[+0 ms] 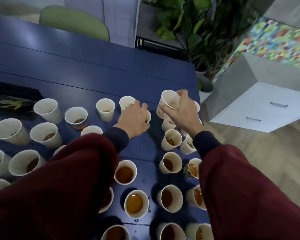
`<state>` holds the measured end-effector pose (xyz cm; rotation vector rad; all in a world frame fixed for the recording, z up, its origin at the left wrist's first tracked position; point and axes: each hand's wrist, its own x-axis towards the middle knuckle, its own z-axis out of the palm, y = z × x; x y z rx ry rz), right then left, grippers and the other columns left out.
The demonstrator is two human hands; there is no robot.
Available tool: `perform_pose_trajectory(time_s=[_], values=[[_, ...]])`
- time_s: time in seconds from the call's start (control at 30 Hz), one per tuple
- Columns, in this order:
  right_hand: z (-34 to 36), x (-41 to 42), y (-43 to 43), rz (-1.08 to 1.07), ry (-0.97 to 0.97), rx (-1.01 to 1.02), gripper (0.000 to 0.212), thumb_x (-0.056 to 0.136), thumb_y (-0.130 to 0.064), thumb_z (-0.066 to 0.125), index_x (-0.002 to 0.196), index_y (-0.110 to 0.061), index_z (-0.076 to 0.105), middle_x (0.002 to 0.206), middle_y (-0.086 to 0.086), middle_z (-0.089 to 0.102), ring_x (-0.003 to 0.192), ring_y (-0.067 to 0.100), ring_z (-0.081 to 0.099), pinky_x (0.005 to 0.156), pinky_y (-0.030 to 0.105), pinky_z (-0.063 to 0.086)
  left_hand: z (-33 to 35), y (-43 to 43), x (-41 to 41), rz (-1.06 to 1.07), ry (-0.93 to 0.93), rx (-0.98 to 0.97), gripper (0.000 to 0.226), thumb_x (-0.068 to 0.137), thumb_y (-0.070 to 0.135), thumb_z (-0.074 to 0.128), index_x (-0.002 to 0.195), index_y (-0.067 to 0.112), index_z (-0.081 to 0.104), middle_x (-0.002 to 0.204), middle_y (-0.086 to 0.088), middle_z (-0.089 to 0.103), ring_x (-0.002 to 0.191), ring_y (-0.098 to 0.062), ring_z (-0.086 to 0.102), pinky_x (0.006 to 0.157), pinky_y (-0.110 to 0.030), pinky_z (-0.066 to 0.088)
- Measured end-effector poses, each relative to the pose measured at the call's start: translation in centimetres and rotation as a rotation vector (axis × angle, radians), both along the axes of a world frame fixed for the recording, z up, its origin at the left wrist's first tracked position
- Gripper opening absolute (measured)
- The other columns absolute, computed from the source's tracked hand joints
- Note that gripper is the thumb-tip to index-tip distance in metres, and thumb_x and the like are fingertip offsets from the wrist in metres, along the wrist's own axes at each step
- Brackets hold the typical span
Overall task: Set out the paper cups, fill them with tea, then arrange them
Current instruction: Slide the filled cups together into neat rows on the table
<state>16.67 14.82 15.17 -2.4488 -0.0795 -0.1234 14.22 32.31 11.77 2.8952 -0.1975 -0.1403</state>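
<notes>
Cups are all set out across the blue bench, most already holding tea (far-row ones look barely filled). So the setting out is done, filling is mostly done, arranging seems underway. Right hand grips a lifted, tilted paper cup near the bench's far right corner, above other cups. Left hand is curled over a cup on the bench, mostly hiding it; firm grip or not, cannot tell. Left to do: top up far cups, tidy the rows.
</notes>
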Motion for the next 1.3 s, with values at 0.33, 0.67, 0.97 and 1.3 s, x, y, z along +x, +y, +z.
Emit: perform_pose_trajectory(time_s=[0.33,0.67,0.97,1.3], values=[[-5.1,10.7,2.0,0.187,0.042,-0.338,0.064,0.082,-0.052,0.073,0.126,-0.012,0.051,0.125,0.005,0.056,0.108,0.025,0.056,0.084,0.038,0.043,-3.6,-1.1,3.6,0.02,0.031,0.114,0.076,0.089,0.056,0.064,0.141,0.011,0.033,0.13,-0.013,0.048,0.111,-0.03,0.059,0.071,-0.036,0.044],[-8.7,13.8,3.1,0.283,0.16,-0.557,0.06,0.082,-0.053,0.074,0.125,-0.017,0.052,0.12,0.0,0.061,0.105,0.025,0.059,0.095,0.046,0.033,-5.7,-0.9,4.7,0.07,0.016,0.083,0.057,0.093,0.049,0.06,0.133,0.013,0.043,0.124,-0.01,0.052,0.098,-0.025,0.062,0.063,-0.03,0.039],[-9.2,13.9,2.9,0.266,0.175,-0.625,0.081,0.082,-0.06,0.071,0.142,-0.012,0.043,0.14,0.008,0.052,0.126,0.029,0.051,0.103,0.051,0.034,-7.0,-0.4,5.0,0.076,-0.02,-0.064,0.052,0.084,0.034,0.071,0.122,0.013,0.042,0.116,-0.007,0.056,0.096,-0.023,0.061,0.062,-0.028,0.038],[-5.4,3.6,5.0,0.185,0.158,-0.389,0.055,0.085,-0.014,0.067,0.134,-0.006,0.043,0.132,0.016,0.05,0.113,0.036,0.056,0.085,0.041,0.045,-7.2,0.8,3.5,0.138,0.027,-0.255,0.044,0.083,0.033,0.073,0.109,0.014,0.042,0.106,-0.007,0.062,0.091,-0.033,0.063,0.065,-0.035,0.04]])
